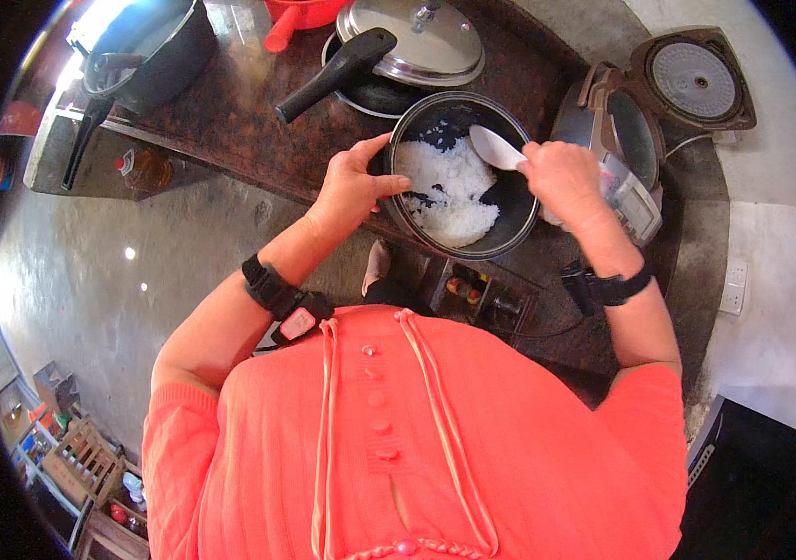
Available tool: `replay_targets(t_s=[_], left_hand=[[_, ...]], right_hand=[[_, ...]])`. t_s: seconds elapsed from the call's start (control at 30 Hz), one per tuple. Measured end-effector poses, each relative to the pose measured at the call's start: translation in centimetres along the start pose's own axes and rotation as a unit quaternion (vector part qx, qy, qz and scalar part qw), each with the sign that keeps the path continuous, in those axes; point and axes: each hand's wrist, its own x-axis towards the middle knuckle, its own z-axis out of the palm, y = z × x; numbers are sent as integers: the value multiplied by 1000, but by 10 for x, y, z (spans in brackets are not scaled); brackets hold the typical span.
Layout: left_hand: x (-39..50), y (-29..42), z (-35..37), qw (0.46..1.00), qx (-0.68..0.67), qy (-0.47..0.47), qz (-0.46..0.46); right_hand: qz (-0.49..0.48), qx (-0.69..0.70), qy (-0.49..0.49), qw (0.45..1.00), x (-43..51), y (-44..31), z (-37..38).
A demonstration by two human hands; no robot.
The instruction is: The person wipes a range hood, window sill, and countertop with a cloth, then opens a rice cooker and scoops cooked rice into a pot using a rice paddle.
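My left hand [359, 175] grips the near-left rim of a dark rice cooker inner pot [515, 224], its thumb reaching over the edge. White cooked rice [450, 171] lies in the pot, mostly on the left and near side, with bare dark patches between. In my right hand [564, 180] is a white rice paddle [496, 147], its bowl over the rice at the far right of the pot. Whether the paddle touches the rice is hard to tell. Right of the pot stands the rice cooker [608, 140] with its lid [697, 78] swung up.
Behind the pot, a frying pan [384, 98] bears a steel lid [419, 42]; a black handle [338, 73] juts toward me. A red pan [296, 17] and a black pot [153, 63] stand farther left on the counter [230, 133]. An oil bottle [146, 171] sits lower left.
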Motion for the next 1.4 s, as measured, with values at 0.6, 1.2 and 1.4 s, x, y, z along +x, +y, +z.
replay_targets(t_s=[0.6, 1.2, 1.4], left_hand=[[-7, 14, 13, 996, -32, 40, -76], [-14, 19, 15, 994, -81, 44, -66], [-8, 19, 15, 995, -57, 62, -55]], right_hand=[[-68, 48, -213, 973, 4, -7, 7], [42, 188, -183, 964, 39, -20, 32], [-2, 328, -215, 920, 75, -9, 58]])
